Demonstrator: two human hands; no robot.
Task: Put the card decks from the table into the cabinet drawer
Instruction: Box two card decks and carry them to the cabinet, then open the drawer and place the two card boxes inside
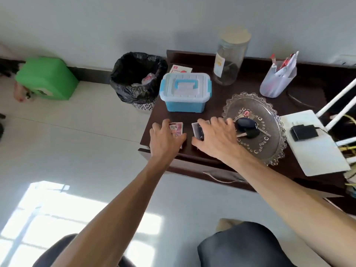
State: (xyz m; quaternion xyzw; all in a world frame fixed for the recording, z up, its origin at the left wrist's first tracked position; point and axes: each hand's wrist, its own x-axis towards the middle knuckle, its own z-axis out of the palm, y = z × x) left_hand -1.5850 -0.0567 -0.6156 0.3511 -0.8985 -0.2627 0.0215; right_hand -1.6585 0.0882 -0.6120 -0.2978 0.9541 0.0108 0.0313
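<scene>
1. On my feed, the blue storage box [185, 93] sits shut under its white lid and blue handle; I cannot see inside it.
2. The clear glass jar [229, 58] stands capped at the back; its contents are too dim to name.
3. The cut plastic holder [277, 79] keeps red-and-white packets.
4. The glass dish [269, 151] holds a bunch of keys [248, 128] with a dark fob.
5. The bin [137, 79], lined with a black bag, stands on the floor beside the cabinet with scraps inside.
6. My left hand [165, 139] lies over the red card deck [176, 129], fingers curled round it; my right hand [215, 137] covers the dark card deck [198, 131] the same way. I cannot tell whether either grasp has fully closed. Both decks sit on the cabinet top [212, 116] near its front edge, apart from each other.
7. The drawer [192, 168] below shows its front and a pale handle.
8. A white board [316, 157] carries a black adapter [304, 132].
9. A green container [46, 78] sits by the wall on the pale floor.
</scene>
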